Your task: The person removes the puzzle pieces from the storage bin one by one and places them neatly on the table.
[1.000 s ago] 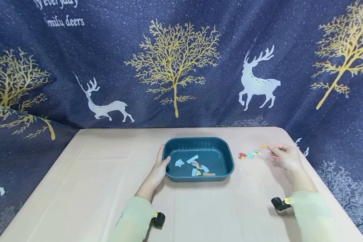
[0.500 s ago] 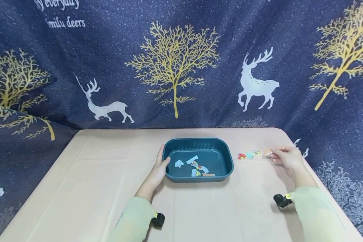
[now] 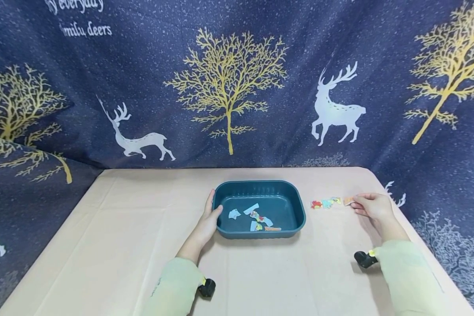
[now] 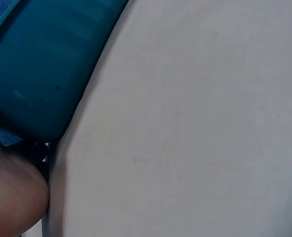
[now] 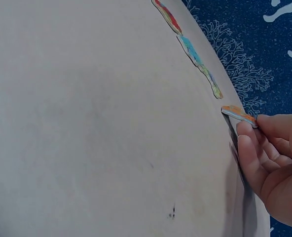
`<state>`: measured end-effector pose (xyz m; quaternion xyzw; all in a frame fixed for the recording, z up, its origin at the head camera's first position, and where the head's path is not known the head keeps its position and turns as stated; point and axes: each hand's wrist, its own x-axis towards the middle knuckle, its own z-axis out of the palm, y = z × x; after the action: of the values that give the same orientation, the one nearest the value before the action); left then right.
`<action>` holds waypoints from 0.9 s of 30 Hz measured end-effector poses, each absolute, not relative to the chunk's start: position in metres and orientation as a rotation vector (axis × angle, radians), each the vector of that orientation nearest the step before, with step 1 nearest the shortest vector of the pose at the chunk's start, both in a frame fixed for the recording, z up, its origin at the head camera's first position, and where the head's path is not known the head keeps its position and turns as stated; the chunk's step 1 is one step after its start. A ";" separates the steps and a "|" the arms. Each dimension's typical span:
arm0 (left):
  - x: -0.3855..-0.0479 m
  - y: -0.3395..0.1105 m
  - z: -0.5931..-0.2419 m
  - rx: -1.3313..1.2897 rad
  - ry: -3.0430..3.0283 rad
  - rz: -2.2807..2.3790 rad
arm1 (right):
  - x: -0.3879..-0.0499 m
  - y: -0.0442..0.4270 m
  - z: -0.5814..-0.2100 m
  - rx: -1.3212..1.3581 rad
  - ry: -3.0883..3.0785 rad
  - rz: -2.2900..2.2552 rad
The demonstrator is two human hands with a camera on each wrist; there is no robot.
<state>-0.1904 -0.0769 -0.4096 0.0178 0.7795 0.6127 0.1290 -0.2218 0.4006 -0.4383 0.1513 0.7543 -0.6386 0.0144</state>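
Note:
My left hand (image 3: 206,221) grips the left side of a dark teal plastic tub (image 3: 282,213), the thumb over its rim and the fingers along the outer wall. Thin jigsaw-like pieces lie in the tub, among them a pale blue piece (image 3: 234,213) and an orange strip (image 3: 272,228). Right of the tub, my right hand (image 3: 375,208) pinches an orange puzzle piece (image 5: 239,113) between thumb and fingertips, tilted up from the table. Just left of it, a red piece (image 3: 316,204) and a blue-and-yellow piece (image 3: 330,202) lie in a row, with a narrow gap to the orange one.
A beige cloth covers the table (image 3: 102,245). Its right edge runs close beside my right hand. Behind hangs a dark blue curtain (image 3: 260,153) with deer and trees. A black wrist camera (image 3: 207,288) sits under my left sleeve, another black camera (image 3: 365,259) by the right.
The orange piece has turned and come down closer to the table at the right end of the row, still in my right hand. My left hand and the tub stay put.

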 end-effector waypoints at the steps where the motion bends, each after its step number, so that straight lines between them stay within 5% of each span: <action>1: -0.190 -0.077 -0.409 0.050 2.265 1.781 | -0.222 0.401 -0.439 0.479 2.350 -1.987; 27: -0.209 -0.079 -0.449 0.053 2.316 1.781 | -0.216 0.400 -0.433 0.485 2.481 -1.891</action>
<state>-0.2095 -0.0788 -0.4493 0.0181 0.7877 0.6059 0.1096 -0.2160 0.3999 -0.4328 0.1537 0.7859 -0.5988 -0.0077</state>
